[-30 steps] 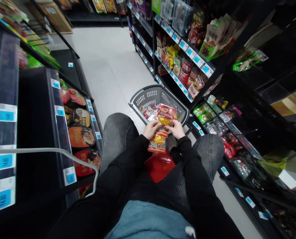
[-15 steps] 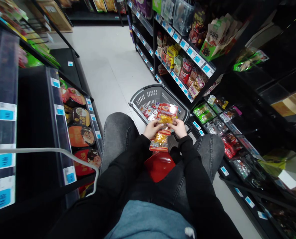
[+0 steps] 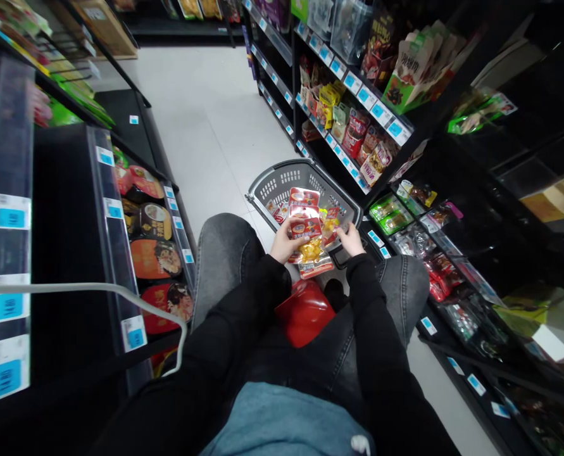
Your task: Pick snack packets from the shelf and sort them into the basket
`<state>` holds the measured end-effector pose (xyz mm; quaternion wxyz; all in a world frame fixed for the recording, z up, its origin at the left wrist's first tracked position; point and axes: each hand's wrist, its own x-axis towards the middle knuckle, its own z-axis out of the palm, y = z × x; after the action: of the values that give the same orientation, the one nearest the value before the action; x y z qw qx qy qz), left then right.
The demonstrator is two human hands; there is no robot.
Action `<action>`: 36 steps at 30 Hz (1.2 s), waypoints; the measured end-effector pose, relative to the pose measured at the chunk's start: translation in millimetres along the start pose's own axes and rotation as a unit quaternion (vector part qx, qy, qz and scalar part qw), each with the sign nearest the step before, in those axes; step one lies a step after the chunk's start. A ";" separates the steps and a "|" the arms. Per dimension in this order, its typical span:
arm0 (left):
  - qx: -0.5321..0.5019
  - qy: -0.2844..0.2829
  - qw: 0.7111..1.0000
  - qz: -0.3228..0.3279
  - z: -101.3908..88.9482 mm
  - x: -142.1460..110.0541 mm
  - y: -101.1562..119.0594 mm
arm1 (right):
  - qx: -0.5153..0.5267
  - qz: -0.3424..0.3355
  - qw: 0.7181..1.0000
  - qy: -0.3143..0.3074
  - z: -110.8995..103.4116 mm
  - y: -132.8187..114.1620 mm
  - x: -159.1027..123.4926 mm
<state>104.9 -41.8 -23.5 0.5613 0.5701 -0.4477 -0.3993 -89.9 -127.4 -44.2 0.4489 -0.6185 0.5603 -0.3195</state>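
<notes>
I crouch in a shop aisle over a grey plastic basket point(image 3: 282, 180) that stands on the floor and holds several small snack packets. My left hand point(image 3: 282, 244) grips a stack of red and yellow snack packs point(image 3: 305, 237) just above the basket's near rim. Close to the right, my right hand point(image 3: 350, 239) pinches one more red and yellow pack point(image 3: 330, 221) over the basket. A red stool point(image 3: 305, 313) shows between my knees.
Black shelves line both sides. On the left are round bowl meals point(image 3: 151, 244) and blue price tags; on the right are hanging snack bags point(image 3: 357, 136) and green packs point(image 3: 388, 214). A white cable point(image 3: 120, 291) loops at the left. Pale floor runs ahead.
Both hands held one bundle together before. Now they have drawn apart: the left keeps the stack and has turned it upright, the right has taken one pack off toward the basket.
</notes>
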 end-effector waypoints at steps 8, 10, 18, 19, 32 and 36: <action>0.009 0.054 0.998 0.041 0.0 0.6 2.6 | 0.093 0.062 0.970 -0.218 25.4 -39.7 -36.7; -0.005 0.067 0.997 0.037 -0.6 2.6 -1.8 | 0.107 0.049 0.973 -0.200 26.2 -40.7 -36.9; -0.042 -0.004 0.998 -0.054 0.0 4.2 -11.8 | 0.167 -0.007 0.984 -0.063 20.8 -42.0 -28.2; -0.038 -0.024 0.997 -0.065 1.0 3.0 -11.0 | 0.160 -0.014 0.985 -0.061 21.9 -42.0 -28.4; -0.038 -0.061 0.994 -0.077 2.3 -3.4 -6.1 | 0.056 -0.051 0.992 -0.098 24.9 -39.5 -30.6; -0.030 -0.055 0.995 -0.081 1.5 -3.2 -5.6 | 0.073 -0.059 0.992 -0.090 30.6 -41.3 -32.6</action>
<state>102.9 -39.3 -29.3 0.5189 0.5642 -0.4182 -0.4874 -51.2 -90.7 -15.1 0.5220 -0.6423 0.4556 -0.3277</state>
